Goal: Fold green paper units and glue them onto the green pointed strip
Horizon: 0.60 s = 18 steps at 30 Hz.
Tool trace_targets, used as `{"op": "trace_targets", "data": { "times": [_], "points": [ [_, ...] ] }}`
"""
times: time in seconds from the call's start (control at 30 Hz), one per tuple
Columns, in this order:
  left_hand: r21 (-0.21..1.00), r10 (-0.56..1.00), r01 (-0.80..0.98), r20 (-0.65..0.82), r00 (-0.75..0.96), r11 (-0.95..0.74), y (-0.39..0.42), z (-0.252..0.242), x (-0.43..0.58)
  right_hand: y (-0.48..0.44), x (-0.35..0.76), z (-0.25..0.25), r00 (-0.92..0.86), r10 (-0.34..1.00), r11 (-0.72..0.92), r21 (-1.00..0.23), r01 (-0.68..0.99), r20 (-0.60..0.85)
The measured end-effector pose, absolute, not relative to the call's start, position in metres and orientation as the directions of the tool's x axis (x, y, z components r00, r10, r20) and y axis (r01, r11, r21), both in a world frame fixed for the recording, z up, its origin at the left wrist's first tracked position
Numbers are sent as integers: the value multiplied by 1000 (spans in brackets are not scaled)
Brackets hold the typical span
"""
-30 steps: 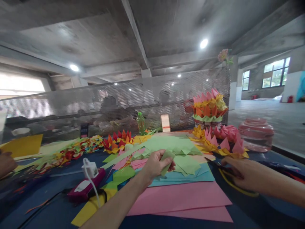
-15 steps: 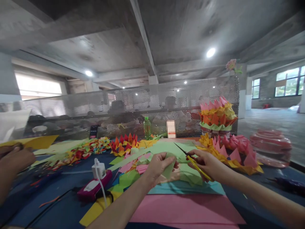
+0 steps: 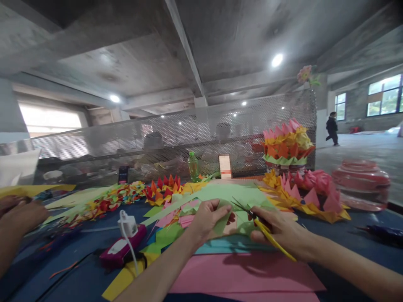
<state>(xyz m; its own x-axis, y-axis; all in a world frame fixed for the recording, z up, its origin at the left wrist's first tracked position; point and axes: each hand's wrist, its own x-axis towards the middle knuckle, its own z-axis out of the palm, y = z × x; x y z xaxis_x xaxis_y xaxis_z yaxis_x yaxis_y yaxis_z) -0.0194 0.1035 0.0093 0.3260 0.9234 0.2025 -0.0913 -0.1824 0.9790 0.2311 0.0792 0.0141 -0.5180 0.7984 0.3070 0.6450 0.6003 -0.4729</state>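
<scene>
My left hand is closed on a light green paper piece, held up over the stacked sheets. My right hand grips yellow-handled scissors; their blades are parted and point at the green paper's upper edge. Beneath both hands lie a pink sheet and a teal sheet on the dark blue table.
A white charger on a magenta phone sits left of my arm. Folded paper flowers and pink ones stand at right by a pink jar. Another person's hand works at far left. A mesh screen backs the table.
My right hand picked up the scissors from the table's right side and brought them to the green paper in my left hand; the blades now meet its edge.
</scene>
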Motion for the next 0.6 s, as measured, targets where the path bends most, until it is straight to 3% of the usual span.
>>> {"op": "trace_targets", "data": {
  "times": [0.23,0.6],
  "points": [
    [969,873,-33,237,426,-246,104,6,-18,66,223,19,-520,780,624,-367,690,349],
    [964,866,-8,243,438,-267,96,9,-17,67,225,14,-539,762,643,-328,691,359]
  ]
}}
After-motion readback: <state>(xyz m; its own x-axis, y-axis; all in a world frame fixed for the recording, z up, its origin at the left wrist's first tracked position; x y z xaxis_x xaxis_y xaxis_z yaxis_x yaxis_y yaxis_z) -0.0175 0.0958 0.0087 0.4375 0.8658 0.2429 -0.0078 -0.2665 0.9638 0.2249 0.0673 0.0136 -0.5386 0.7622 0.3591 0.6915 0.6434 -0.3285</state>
